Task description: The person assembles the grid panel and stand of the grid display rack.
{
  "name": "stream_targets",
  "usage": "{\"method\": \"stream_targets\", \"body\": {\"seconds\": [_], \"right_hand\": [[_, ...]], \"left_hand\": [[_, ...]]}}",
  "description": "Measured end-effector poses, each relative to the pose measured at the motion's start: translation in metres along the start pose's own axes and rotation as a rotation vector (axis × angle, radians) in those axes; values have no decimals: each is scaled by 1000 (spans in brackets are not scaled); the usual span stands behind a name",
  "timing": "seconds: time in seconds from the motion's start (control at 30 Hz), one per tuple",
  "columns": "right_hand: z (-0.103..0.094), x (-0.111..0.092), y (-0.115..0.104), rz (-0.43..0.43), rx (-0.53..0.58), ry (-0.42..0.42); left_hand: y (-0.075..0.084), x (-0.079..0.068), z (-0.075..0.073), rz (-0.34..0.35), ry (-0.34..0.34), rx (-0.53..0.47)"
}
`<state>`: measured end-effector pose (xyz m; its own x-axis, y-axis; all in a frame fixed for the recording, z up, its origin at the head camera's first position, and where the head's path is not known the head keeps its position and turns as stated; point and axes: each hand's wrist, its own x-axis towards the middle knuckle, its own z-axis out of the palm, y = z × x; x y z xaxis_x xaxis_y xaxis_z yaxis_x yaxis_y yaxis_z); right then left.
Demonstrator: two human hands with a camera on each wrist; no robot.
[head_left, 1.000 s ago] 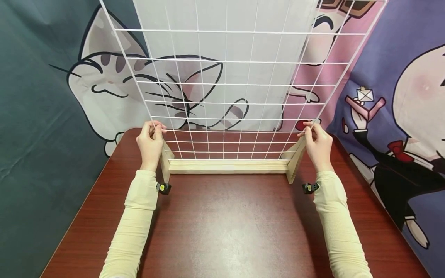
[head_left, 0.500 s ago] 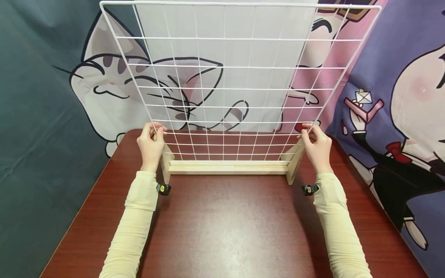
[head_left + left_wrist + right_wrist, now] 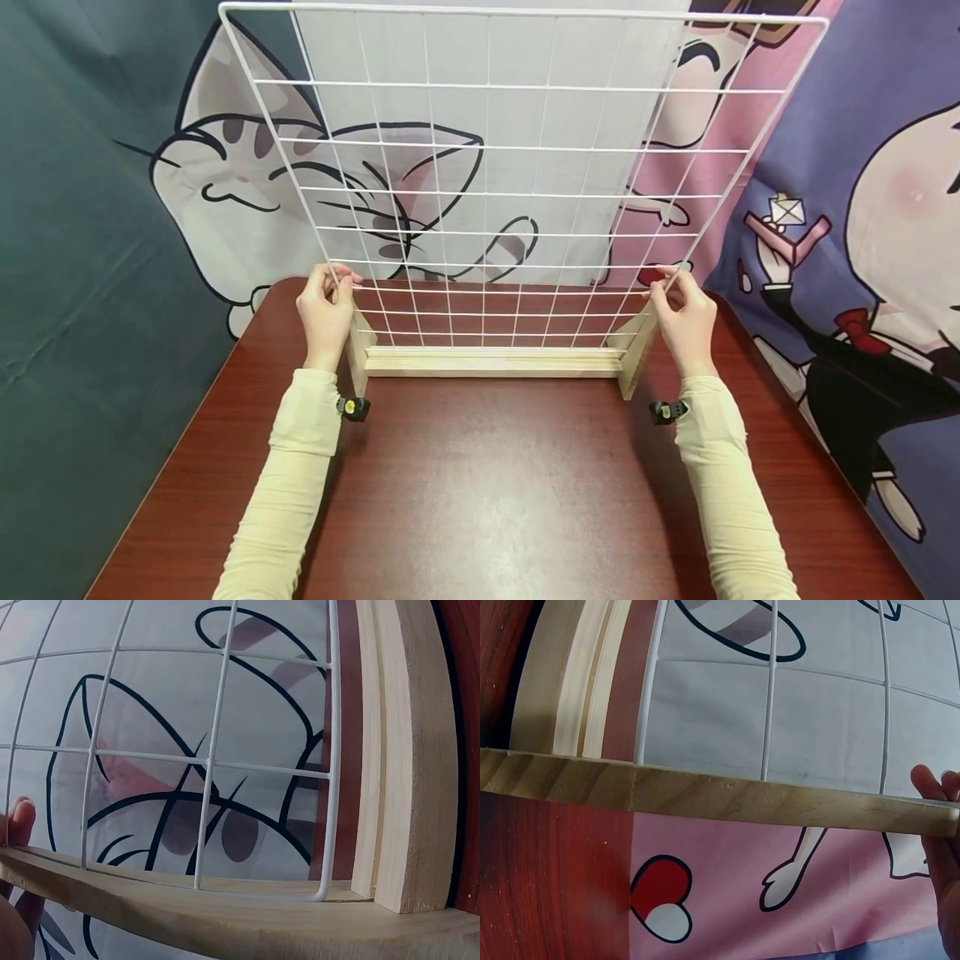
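Observation:
A white wire grid panel stands nearly upright above a pale wooden stand. The stand has a grooved front rail and two side boards, the left board and the right board. My left hand pinches the panel's left edge at the top of the left board. At the opposite edge, my right hand holds the panel the same way by the right board. The left wrist view shows the panel's lower corner against the side board, its bottom wire slightly apart from the grooved rail.
The stand rests on a reddish-brown table. Behind it hangs a cloth with a cartoon cat, and a purple printed cloth covers the right side. A small black camera is strapped at the left wrist.
The grid panel has come down a little between the side boards, bringing its top bar into view. Both hands keep their hold on its edges and have hardly shifted.

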<state>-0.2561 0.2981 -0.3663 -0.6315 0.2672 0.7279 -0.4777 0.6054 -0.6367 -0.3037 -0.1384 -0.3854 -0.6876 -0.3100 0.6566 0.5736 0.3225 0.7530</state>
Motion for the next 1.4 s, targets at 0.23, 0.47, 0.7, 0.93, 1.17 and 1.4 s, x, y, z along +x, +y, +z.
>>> {"method": "stream_targets", "body": {"seconds": [0.23,0.47,0.7,0.93,1.17,1.4], "right_hand": [[3,0,2,-54,-65,42],[4,-2,3,-64,-64,51],[6,0,21,-58,-64,44],[5,0,37,18,-102,42],[6,-2,41,29,-145,76],[8,0,40,24,-177,115]], "left_hand": [[3,-1,-2,-19,1,-20],[4,1,-4,-44,-27,-42],[3,3,-7,-56,-43,-87],[2,6,-6,-106,-82,-185],[4,5,-5,-155,-87,-175],[7,4,-7,-81,-10,-116]]}}
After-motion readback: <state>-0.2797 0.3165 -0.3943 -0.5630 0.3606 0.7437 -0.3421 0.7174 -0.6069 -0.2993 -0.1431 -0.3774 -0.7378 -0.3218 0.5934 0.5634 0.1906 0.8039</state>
